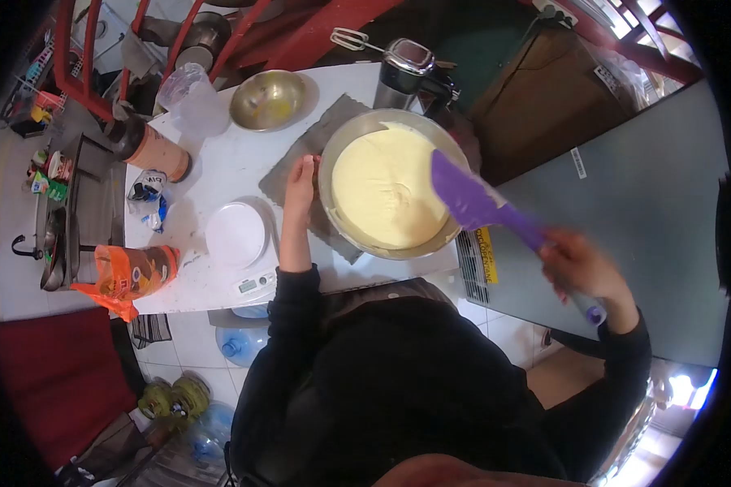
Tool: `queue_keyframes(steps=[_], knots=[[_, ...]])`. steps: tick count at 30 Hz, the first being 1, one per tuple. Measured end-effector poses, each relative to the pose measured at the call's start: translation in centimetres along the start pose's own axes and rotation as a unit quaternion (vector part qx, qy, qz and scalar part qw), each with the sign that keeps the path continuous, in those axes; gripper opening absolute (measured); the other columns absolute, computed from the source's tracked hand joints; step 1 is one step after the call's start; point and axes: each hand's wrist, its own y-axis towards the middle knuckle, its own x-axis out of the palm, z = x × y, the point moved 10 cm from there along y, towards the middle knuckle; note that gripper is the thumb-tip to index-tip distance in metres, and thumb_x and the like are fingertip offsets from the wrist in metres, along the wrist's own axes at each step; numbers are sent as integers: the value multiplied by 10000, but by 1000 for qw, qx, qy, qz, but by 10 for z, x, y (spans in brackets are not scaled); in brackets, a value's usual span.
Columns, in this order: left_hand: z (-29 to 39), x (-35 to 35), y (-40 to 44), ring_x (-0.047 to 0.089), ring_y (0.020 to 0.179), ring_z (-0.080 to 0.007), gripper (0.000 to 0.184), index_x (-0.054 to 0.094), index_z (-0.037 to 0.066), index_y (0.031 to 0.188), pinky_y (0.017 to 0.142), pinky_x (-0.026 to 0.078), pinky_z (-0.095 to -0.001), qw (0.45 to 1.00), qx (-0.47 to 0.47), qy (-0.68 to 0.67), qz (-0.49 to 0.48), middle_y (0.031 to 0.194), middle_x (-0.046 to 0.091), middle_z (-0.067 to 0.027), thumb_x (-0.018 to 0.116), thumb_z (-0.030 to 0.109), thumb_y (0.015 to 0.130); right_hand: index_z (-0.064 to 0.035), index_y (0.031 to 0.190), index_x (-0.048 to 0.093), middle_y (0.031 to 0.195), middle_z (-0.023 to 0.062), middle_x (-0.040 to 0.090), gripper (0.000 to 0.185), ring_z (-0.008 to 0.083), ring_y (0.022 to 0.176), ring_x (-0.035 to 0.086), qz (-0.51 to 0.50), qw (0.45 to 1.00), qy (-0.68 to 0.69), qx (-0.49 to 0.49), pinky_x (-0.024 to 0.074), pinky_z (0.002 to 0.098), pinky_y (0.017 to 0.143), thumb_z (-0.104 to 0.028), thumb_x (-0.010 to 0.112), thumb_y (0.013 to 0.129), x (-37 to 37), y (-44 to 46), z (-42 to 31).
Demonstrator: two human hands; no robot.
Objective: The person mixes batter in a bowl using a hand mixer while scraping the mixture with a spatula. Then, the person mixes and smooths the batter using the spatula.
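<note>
A large metal bowl (327, 185) of pale yellow batter (386, 187) rests on a grey cloth (333, 122) on the table. My left hand (302, 180) is at the bowl's left side, fingers curled against its rim. In my right hand (581, 264) is a purple spatula (471, 195), gripped by its handle. The spatula's blade hovers over the bowl's right rim, and some batter clings to its edge. Slight blur covers my right hand.
On the white table (219, 174) stand a kitchen scale (235, 235), a smaller metal bowl (268, 101), an orange bag (136, 272) and a brown bottle (158, 152). Behind the large bowl is a hand mixer (406, 65). A grey surface (625, 195) lies to the right.
</note>
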Motion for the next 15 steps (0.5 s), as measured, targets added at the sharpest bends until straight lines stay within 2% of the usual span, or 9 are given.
queue_keyframes(steps=[1, 2, 4, 6, 9, 10, 15], knots=[[-2, -4, -7, 464, 570, -60, 278, 557, 95, 942, 492, 355, -197, 999, -33, -20, 15, 740, 510, 22, 403, 325, 910, -20, 1253, 368, 599, 35, 482, 386, 103, 448, 505, -20, 999, 21, -15, 427, 239, 420, -202, 391, 913, 17, 6, -9], [-1, -5, -12, 506, 577, -96, 339, 528, 89, 1016, 505, 407, -223, 999, -33, -28, -1, 769, 511, -5, 344, 357, 921, -26, 1268, 349, 601, 32, 481, 396, 102, 452, 506, -40, 998, 43, -30, 429, 239, 424, -198, 392, 913, 32, 14, -18], [3, -5, -25, 527, 598, -113, 350, 506, 74, 1048, 544, 441, -244, 997, -33, -69, -29, 784, 518, -19, 345, 357, 920, -48, 1298, 309, 631, 33, 478, 415, 100, 462, 504, -87, 988, 92, -84, 436, 239, 435, -191, 383, 916, 64, 33, -39], [3, -11, -33, 559, 650, -152, 380, 451, 56, 1125, 630, 487, -292, 995, -30, -83, -51, 857, 523, -59, 344, 357, 920, -53, 1304, 298, 648, 40, 476, 415, 101, 463, 499, -89, 984, 129, -83, 438, 239, 436, -181, 370, 916, 85, 50, -58], [10, -25, -49, 560, 694, -167, 398, 433, 55, 1150, 653, 489, -299, 995, -10, -101, -19, 923, 509, -80, 347, 365, 917, -67, 1331, 249, 675, 42, 463, 429, 103, 469, 490, -103, 976, 168, -92, 454, 248, 438, -159, 336, 922, 108, 74, -75], [14, -30, -55, 544, 752, -175, 406, 419, 52, 1160, 663, 489, -297, 995, 0, -96, 1, 959, 485, -92, 344, 367, 915, -72, 1344, 227, 684, 42, 457, 437, 104, 471, 487, -105, 973, 179, -98, 461, 253, 439, -150, 323, 925, 113, 78, -79], [36, -63, -69, 505, 790, -158, 345, 429, 51, 1133, 653, 485, -295, 992, 60, -84, 76, 925, 467, -75, 371, 308, 910, -89, 1345, 228, 720, 47, 457, 437, 103, 482, 489, -101, 972, 213, -12, 468, 266, 436, -146, 315, 921, 134, 82, -90]])
